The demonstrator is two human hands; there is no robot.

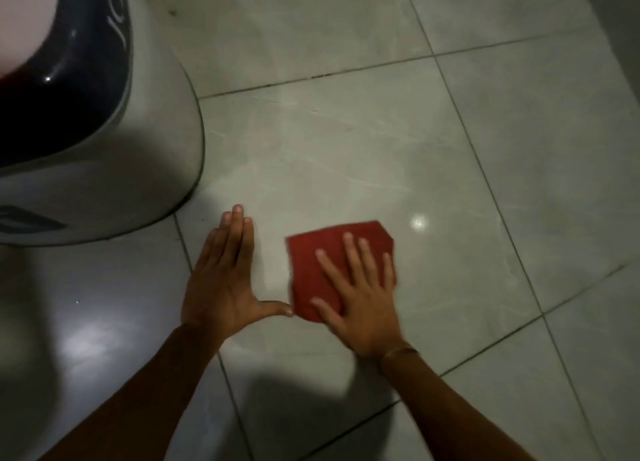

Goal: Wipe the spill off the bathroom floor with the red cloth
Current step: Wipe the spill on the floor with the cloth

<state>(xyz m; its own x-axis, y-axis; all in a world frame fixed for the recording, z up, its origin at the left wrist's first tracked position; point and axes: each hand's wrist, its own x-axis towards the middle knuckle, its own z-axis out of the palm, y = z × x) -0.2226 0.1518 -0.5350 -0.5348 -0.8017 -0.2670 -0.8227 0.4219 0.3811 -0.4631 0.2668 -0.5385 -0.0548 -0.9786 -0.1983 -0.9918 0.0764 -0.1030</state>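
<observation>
At far left a large white container point(138, 142) with a dark glossy rim stands on the pale tiled floor point(346, 131). Just beside it your left hand point(221, 284) lies flat on the tile, fingers straight and together, thumb stretched out sideways until its tip almost meets the red cloth point(318, 263). The cloth lies folded and flat on the floor, and your right hand point(360, 304) presses down on it with spread fingers, gripping nothing. A thin bracelet point(398, 351) circles that wrist.
</observation>
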